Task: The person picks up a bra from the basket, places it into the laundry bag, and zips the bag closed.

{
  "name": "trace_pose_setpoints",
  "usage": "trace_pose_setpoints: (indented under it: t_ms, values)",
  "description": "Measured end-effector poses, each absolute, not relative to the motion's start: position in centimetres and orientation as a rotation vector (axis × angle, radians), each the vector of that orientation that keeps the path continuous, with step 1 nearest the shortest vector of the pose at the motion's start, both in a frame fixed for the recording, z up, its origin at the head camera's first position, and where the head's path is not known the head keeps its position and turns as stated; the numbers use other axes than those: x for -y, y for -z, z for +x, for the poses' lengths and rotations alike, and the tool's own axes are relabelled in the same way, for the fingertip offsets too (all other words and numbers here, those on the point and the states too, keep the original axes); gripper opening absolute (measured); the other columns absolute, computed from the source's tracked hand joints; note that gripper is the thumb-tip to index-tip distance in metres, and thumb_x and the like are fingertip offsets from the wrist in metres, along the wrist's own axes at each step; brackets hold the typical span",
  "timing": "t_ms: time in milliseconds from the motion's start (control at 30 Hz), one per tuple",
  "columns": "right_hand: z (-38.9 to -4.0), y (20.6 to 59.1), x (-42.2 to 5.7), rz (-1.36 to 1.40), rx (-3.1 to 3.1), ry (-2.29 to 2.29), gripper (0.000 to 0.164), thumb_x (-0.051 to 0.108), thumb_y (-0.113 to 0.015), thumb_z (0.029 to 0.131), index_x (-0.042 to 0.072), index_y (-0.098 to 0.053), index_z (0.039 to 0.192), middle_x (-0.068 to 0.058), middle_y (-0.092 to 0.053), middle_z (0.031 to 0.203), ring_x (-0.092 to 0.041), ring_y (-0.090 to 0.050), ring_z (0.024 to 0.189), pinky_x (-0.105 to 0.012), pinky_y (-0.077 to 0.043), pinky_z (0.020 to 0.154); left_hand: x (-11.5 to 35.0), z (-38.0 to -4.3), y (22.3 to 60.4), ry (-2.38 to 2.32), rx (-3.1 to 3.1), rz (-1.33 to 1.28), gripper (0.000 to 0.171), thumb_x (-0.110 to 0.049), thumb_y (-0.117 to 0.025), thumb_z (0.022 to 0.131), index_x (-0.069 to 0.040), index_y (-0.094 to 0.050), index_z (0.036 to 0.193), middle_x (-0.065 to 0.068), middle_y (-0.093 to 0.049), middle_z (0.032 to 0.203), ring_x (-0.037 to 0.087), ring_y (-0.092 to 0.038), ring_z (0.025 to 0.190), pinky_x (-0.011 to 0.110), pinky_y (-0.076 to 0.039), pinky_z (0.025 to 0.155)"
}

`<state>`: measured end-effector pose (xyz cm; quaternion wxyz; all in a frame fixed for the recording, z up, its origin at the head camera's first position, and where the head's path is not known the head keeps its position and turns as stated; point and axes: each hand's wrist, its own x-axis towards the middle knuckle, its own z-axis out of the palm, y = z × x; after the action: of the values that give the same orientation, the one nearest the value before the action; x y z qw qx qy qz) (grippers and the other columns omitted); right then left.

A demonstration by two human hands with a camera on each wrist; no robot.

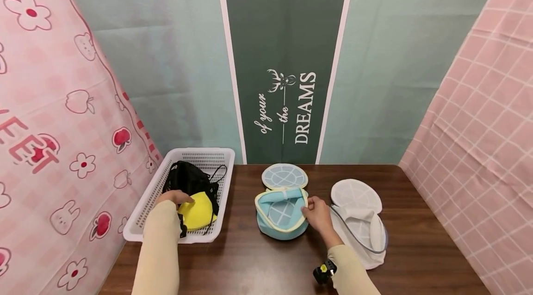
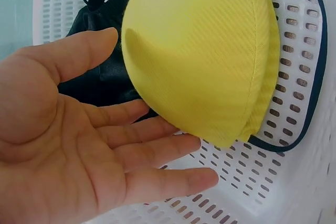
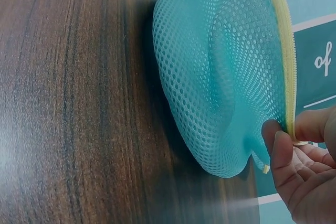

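Note:
My left hand [image 1: 176,197] is inside the white basket with its fingers straight. In the left wrist view the thumb and fingertips lie at the edge of a yellow bra [image 2: 199,61] with smooth cups and a dark strap. Black strappy clothing [image 1: 187,177] is bunched beside it. My right hand [image 1: 318,214] pinches the yellow zip edge of a turquoise mesh laundry bag [image 1: 283,234] between thumb and fingers. That bag stands unzipped on the table, its round lid [image 1: 285,176] folded back behind it.
The white perforated basket [image 1: 195,239] stands at the table's left. To the right lies a white mesh laundry bag [image 1: 366,261], also unzipped, with its lid laid back. Dark wood table [image 1: 258,265] spreads in front. Hung cloths [image 1: 470,147] close in the sides and back.

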<state>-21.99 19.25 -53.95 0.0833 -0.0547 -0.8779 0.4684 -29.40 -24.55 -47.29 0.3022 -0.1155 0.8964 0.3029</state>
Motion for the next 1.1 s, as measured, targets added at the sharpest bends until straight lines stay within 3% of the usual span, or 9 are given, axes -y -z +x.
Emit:
trace_pose_setpoints:
  t_ms: [333, 567, 700, 767, 900, 967, 1100]
  values:
    - [-21.9, 53.4, -19.1, -0.181, 2.654, -1.402, 0.021, 0.001, -0.067, 0.080, -0.008, -0.060, 0.097, -0.006, -0.057, 0.068, -0.017, -0.058, 0.050, -0.030, -0.047, 0.047, 24.3, -29.0, 46.9, -0.758, -2.367, -0.224, 0.066, -0.029, -0.058, 0.090, 0.019, -0.036, 0.130, 0.039, -0.037, 0.128, 0.048, -0.039, 0.116, 0.049, -0.040, 0.090]
    - [-21.9, 53.5, -19.2, -0.171, 2.664, -1.395, 0.021, 0.001, -0.066, 0.080, -0.008, -0.060, 0.098, -0.006, -0.057, 0.067, -0.016, -0.058, 0.050, -0.030, -0.047, 0.047, 24.5, -29.3, 47.1, -0.716, -2.374, -0.177, 0.060, -0.025, -0.058, 0.090, 0.018, -0.040, 0.128, 0.037, -0.042, 0.124, 0.048, -0.043, 0.113, 0.049, -0.041, 0.088]
    - [-22.0, 53.6, -19.2, -0.188, 2.673, -1.406, 0.021, 0.002, -0.066, 0.081, -0.008, -0.060, 0.099, -0.006, -0.057, 0.068, -0.017, -0.059, 0.051, -0.030, -0.048, 0.048, 24.9, -29.3, 46.8, -0.712, -2.389, -0.176, 0.061, -0.029, -0.059, 0.089, 0.016, -0.041, 0.128, 0.032, -0.049, 0.116, 0.039, -0.051, 0.100, 0.045, -0.045, 0.082]
    - [-22.0, 53.5, -19.2, -0.185, 2.674, -1.411, 0.022, 0.002, -0.066, 0.081, -0.008, -0.060, 0.100, -0.006, -0.057, 0.068, -0.017, -0.059, 0.051, -0.030, -0.048, 0.048, 25.1, -29.3, 46.7, -0.758, -2.380, -0.201, 0.057, -0.029, -0.060, 0.088, 0.014, -0.045, 0.124, 0.024, -0.053, 0.100, 0.029, -0.054, 0.083, 0.038, -0.047, 0.073]
    - [-22.0, 53.4, -19.2, -0.172, 2.670, -1.409, 0.022, 0.001, -0.066, 0.081, -0.009, -0.060, 0.099, -0.006, -0.057, 0.067, -0.017, -0.058, 0.050, -0.030, -0.047, 0.047, 25.5, -29.3, 46.6, -0.910, -2.327, -0.213, 0.029, -0.024, -0.060, 0.088, 0.004, -0.052, 0.091, 0.005, -0.040, 0.064, 0.013, -0.037, 0.055, 0.027, -0.039, 0.055]
    - [-22.0, 53.3, -19.2, -0.161, 2.669, -1.399, 0.022, 0.001, -0.066, 0.080, -0.009, -0.060, 0.099, -0.006, -0.057, 0.067, -0.017, -0.058, 0.050, -0.030, -0.047, 0.047, 25.6, -29.4, 46.6, -0.985, -2.303, -0.236, 0.026, -0.021, -0.060, 0.087, 0.000, -0.047, 0.082, 0.001, -0.031, 0.059, 0.011, -0.031, 0.052, 0.025, -0.036, 0.054]
    - [-21.9, 53.4, -19.2, -0.147, 2.672, -1.390, 0.021, 0.002, -0.065, 0.081, -0.009, -0.060, 0.099, -0.005, -0.057, 0.066, -0.016, -0.057, 0.049, -0.030, -0.047, 0.047, 25.6, -29.2, 46.3, -1.028, -2.317, -0.215, 0.034, -0.019, -0.062, 0.087, 0.010, -0.048, 0.097, 0.009, -0.046, 0.072, 0.016, -0.046, 0.063, 0.029, -0.044, 0.061]
